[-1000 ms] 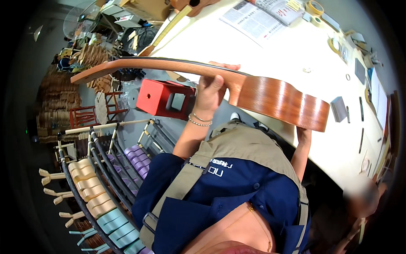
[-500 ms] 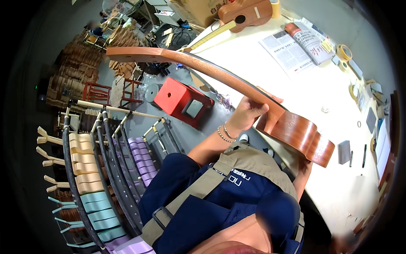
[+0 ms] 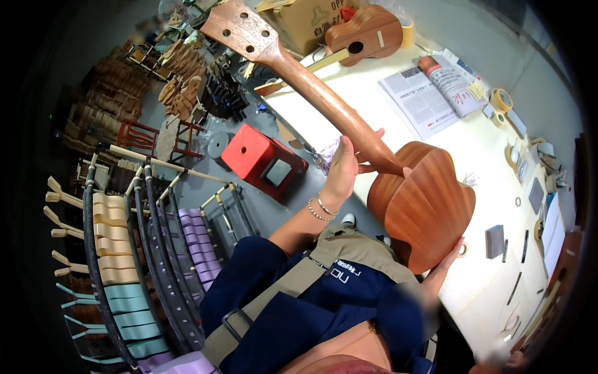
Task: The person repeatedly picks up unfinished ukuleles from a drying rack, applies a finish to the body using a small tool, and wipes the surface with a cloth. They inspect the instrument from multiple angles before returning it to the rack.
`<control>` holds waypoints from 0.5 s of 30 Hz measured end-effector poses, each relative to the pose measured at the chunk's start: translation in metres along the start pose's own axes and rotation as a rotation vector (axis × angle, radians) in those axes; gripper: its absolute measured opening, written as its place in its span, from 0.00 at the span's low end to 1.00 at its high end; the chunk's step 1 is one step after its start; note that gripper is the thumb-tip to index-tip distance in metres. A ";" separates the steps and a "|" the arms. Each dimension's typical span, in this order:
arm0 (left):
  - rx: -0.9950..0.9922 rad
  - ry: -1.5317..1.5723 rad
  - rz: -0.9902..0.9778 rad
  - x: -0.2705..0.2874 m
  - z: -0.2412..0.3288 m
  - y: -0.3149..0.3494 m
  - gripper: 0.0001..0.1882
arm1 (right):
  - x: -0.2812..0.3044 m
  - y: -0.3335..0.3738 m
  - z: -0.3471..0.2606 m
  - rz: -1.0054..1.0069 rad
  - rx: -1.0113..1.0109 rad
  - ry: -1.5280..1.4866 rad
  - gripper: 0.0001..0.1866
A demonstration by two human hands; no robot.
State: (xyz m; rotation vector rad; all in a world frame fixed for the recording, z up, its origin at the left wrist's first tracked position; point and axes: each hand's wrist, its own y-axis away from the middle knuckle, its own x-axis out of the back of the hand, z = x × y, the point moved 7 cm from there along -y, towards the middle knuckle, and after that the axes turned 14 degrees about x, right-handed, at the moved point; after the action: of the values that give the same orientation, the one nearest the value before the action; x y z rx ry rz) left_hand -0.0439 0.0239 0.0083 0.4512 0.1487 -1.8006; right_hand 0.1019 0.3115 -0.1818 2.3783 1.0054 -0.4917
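A brown wooden ukulele (image 3: 430, 206) without strings or tuners is held in front of me. Its back is turned up toward me, and its neck slants to the upper left, ending in a headstock with holes. My left hand (image 3: 341, 169) is at the neck by the body, fingers reaching around it and thumb raised; part of the fingers is hidden behind the wood. At the lower edge of the body, my right hand (image 3: 443, 267) grips the rim, its fingers mostly hidden underneath.
On the white table (image 3: 479, 181) lie another ukulele (image 3: 374, 37), an open newspaper (image 3: 423, 100), tape rolls (image 3: 500, 100) and a grey block (image 3: 494, 242). Left of me stands a rack (image 3: 140, 249) of coloured ukulele bodies. A red stool (image 3: 261, 159) is on the floor.
The ukulele has rolled from side-on to showing its back, and its headstock has swung up and right. My left thumb has lifted off the neck. My right hand stays at the body's lower end.
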 end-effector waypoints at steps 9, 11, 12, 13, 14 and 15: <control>-0.056 0.024 -0.068 -0.004 0.008 -0.002 0.32 | 0.002 -0.009 0.005 -0.036 -0.020 -0.024 0.32; -0.055 0.021 -0.092 -0.005 0.007 -0.003 0.33 | -0.005 -0.005 0.005 -0.035 -0.024 -0.045 0.32; -0.044 -0.010 -0.108 -0.006 0.008 -0.003 0.35 | -0.008 -0.002 0.006 -0.016 -0.023 -0.047 0.32; -0.041 -0.013 -0.111 -0.006 0.008 -0.002 0.35 | -0.009 -0.001 0.005 0.005 -0.025 -0.046 0.32; -0.038 -0.016 -0.113 -0.006 0.008 -0.002 0.35 | -0.008 -0.002 0.007 -0.012 -0.032 -0.065 0.32; -0.034 -0.019 -0.116 -0.006 0.008 -0.002 0.35 | -0.007 -0.004 0.010 -0.028 -0.040 -0.085 0.33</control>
State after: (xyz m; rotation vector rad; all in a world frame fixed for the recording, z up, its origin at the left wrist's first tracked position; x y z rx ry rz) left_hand -0.0466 0.0270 0.0174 0.4077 0.1958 -1.9128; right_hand 0.0925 0.3039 -0.1877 2.2915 1.0021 -0.5726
